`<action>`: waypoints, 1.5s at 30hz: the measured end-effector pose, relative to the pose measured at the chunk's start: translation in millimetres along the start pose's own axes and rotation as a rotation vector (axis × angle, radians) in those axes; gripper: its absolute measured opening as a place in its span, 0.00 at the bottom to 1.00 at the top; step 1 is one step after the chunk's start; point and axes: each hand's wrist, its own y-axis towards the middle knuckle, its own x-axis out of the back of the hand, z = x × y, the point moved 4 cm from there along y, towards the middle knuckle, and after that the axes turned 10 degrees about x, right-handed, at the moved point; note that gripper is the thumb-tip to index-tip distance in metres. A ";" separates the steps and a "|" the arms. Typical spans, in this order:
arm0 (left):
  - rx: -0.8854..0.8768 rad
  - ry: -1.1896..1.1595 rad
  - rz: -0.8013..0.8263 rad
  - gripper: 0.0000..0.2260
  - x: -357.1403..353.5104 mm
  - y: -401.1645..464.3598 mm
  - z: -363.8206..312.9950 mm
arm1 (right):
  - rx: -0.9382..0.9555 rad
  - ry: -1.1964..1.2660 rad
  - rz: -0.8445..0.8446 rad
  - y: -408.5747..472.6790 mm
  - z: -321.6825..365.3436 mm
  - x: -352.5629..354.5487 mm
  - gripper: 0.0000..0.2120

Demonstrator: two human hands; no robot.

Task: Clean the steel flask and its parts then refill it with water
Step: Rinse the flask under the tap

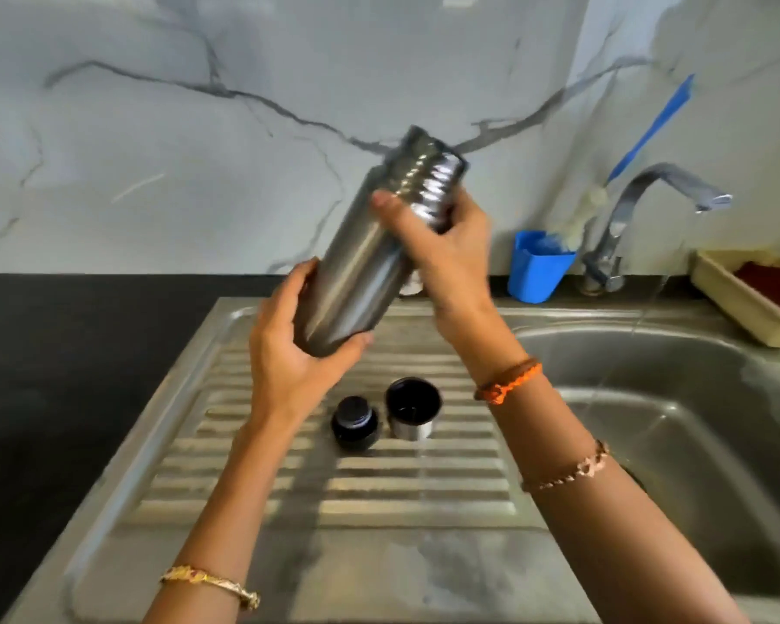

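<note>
Both forearms reach out over the ribbed steel drainboard [289,488]; the left hand [289,353] cups the base of the steel flask [356,272], fingers curled around it, while the right hand [442,245] clasps its threaded neck, holding it tilted above the drainboard. Black stopper [355,423] and steel cup [413,407] stand side by side on the drainboard beneath the flask; water runs from the tap [649,191] into the basin [676,398] right of the drainboard.

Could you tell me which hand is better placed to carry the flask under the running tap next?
Probably the right hand: it grips the flask near its open neck, on the side of the tap and basin. The left hand only cups the base.
</note>
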 end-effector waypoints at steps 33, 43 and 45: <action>0.556 -0.452 -0.363 0.04 -326.0 -72.6 -43.2 | -0.946 0.251 -0.480 77.8 -190.8 332.2 0.21; 1.624 -0.667 0.224 0.17 -333.0 -78.5 -14.0 | -0.600 0.559 -0.142 91.1 -169.4 339.1 0.12; 1.730 -0.751 0.313 0.21 -329.8 -90.4 -12.6 | -0.555 0.622 0.048 94.7 -161.6 331.7 0.20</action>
